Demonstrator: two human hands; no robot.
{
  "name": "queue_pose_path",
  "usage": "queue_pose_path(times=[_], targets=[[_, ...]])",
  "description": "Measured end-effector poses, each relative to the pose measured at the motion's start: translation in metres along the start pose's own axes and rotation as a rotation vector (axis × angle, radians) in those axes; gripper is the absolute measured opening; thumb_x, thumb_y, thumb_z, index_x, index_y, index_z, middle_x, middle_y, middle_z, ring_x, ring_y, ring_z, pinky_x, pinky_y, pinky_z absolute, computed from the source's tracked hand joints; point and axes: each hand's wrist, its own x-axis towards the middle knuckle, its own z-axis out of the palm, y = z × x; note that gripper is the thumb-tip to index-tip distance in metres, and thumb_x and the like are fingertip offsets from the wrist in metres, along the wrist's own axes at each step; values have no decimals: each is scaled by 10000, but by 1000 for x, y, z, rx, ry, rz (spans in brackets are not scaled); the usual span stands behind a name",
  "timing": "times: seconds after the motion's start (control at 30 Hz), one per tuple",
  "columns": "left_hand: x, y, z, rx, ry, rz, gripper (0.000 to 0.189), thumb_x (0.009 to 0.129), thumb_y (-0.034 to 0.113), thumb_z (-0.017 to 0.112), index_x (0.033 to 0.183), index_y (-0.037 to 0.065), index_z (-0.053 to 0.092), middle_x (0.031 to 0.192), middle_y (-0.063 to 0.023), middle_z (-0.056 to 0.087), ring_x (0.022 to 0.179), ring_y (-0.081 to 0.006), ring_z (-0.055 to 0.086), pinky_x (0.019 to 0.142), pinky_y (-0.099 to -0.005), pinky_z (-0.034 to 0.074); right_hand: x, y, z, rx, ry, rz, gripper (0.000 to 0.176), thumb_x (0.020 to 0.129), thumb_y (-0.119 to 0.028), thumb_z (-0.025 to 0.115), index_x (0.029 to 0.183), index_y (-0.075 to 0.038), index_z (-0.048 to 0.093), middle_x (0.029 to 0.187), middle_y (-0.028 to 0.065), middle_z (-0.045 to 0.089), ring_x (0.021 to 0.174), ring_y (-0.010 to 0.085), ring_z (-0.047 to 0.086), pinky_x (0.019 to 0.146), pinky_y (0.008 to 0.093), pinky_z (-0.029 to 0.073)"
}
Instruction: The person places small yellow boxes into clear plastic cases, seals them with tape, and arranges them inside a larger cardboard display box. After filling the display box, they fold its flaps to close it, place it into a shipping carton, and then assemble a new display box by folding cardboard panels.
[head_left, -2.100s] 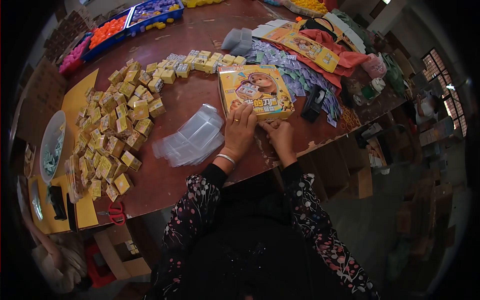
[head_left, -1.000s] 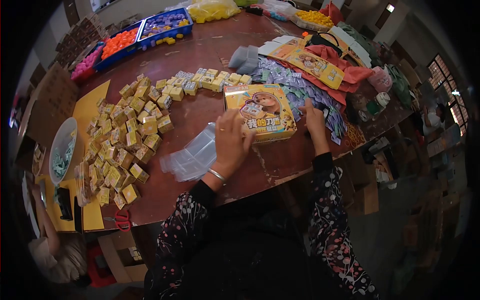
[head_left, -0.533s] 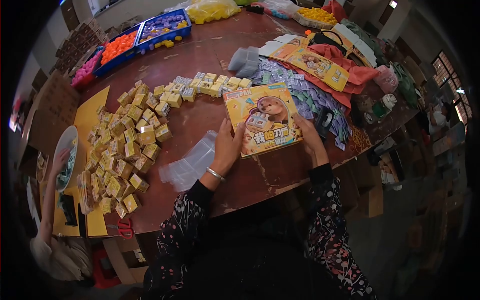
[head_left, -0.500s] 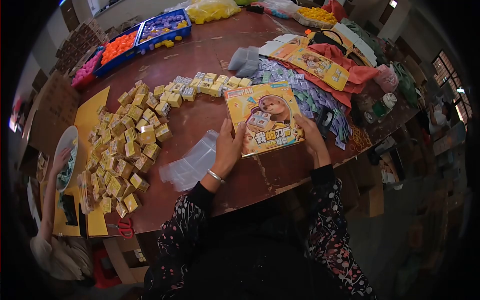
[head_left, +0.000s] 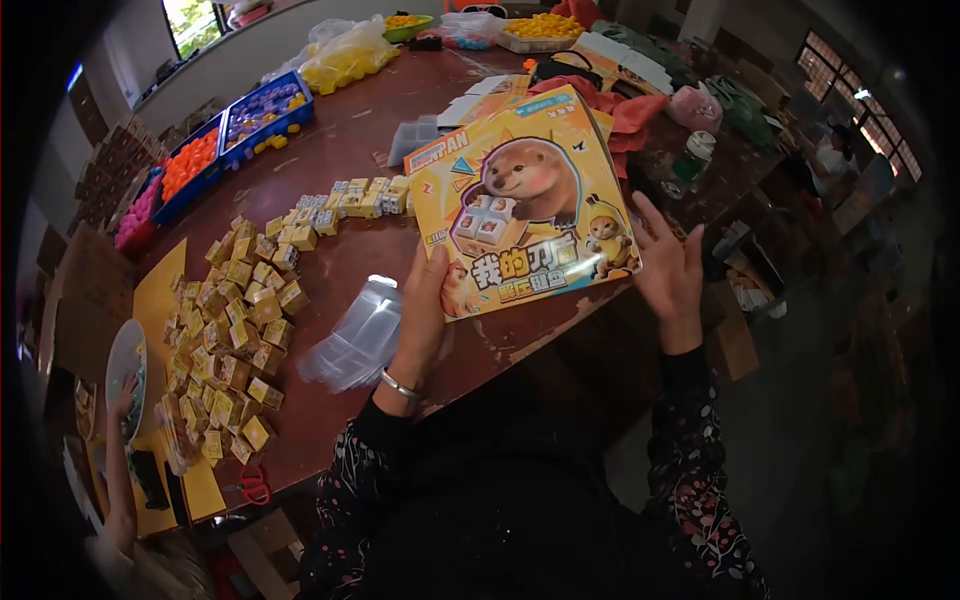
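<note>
My left hand (head_left: 421,315), with a silver bangle at its wrist, grips a yellow printed flat box (head_left: 535,230) by its lower left edge. The box front shows an animal picture, white keys and large Chinese characters, and it is tilted up over the table. At the box's right edge, my right hand (head_left: 670,275) has its fingers stretched out and spread, the palm beside the corner. Clear plastic sleeves (head_left: 355,335) lie on the table left of my left wrist. Behind the box, its upper edge hides part of a heap of printed covers.
Many small yellow boxes (head_left: 230,340) are heaped on the left, beside red-handled scissors (head_left: 254,484). Another person's hand (head_left: 123,400) reaches into a white bowl (head_left: 122,345). Blue trays (head_left: 262,120) of coloured pieces stand behind; a green-labelled jar (head_left: 697,152) is at the right.
The box has come up closer to me and tilted. My right hand has moved off its grip on the right edge and spread its fingers; my left hand keeps hold. The view has shifted.
</note>
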Motion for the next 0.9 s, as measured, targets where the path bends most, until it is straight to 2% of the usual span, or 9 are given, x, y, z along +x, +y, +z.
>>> queue_pose_path(times=[0.2,0.33,0.4,0.47,0.53,0.6,0.7,0.83,0.9], targets=[[-6,-48,52,-28,31,76,415,1118,323,487,1436,58,475,1160,-40,651,989,-103,657,834,-282,565,-89,57,27,-24,127,-89,1204,860,-675,733,1648,-33,88,1634,233,280,1520,390,296,1251,607,263],[-23,-90,103,233,47,230,511,1110,318,506,1508,20,388,1104,-50,648,886,-90,630,778,-250,538,-90,59,47,-152,385,-407,744,1015,-293,705,1582,-37,297,1463,138,531,1357,241,524,1146,448,434],[-44,-94,123,170,-111,143,827,1075,302,581,1662,28,67,1439,-143,507,1219,-207,568,999,-323,490,-94,58,33,-95,476,-505,500,1050,-209,637,1479,-33,452,1388,104,608,1259,216,601,1093,409,476],[-51,-118,136,267,-230,286,885,1047,295,627,1664,27,51,1556,-201,376,1339,-265,489,1077,-364,441,-105,48,13,-44,591,-562,435,1076,-293,579,1434,-51,523,1359,92,643,1226,241,629,1086,418,494],[-54,-128,135,592,-387,511,904,1002,267,692,1668,59,118,1636,-270,231,1452,-369,393,1177,-412,343,-133,27,-9,99,377,-530,461,1085,-364,545,1445,-76,519,1379,78,632,1234,245,623,1081,409,499],[-56,-122,127,714,-668,423,881,986,238,713,1666,97,172,1639,-250,257,1456,-423,385,1178,-463,353,-178,-1,-48,152,532,-454,503,1063,-388,581,1458,-85,511,1419,57,602,1259,226,610,1093,400,496],[-39,-120,85,1057,-826,493,549,903,107,763,1417,30,587,1428,-189,570,1384,-392,505,1126,-470,435,-234,-22,-73,-85,798,-347,571,1059,-437,574,1510,-103,473,1493,56,548,1311,237,575,1112,395,476],[-8,-122,24,1271,-579,473,263,866,56,748,1122,18,707,1289,-172,633,1267,-398,583,1046,-491,495,-307,-2,-83,-179,1017,-6,631,1071,-460,528,1566,-89,406,1564,82,477,1382,254,509,1137,416,441],[4,-124,9,1331,-546,400,267,876,49,736,1139,20,705,1293,-173,631,1254,-403,590,1031,-483,505,-349,49,-124,-51,1046,41,546,1060,-429,562,1488,-99,485,1250,26,626,1044,137,641,846,320,541]])
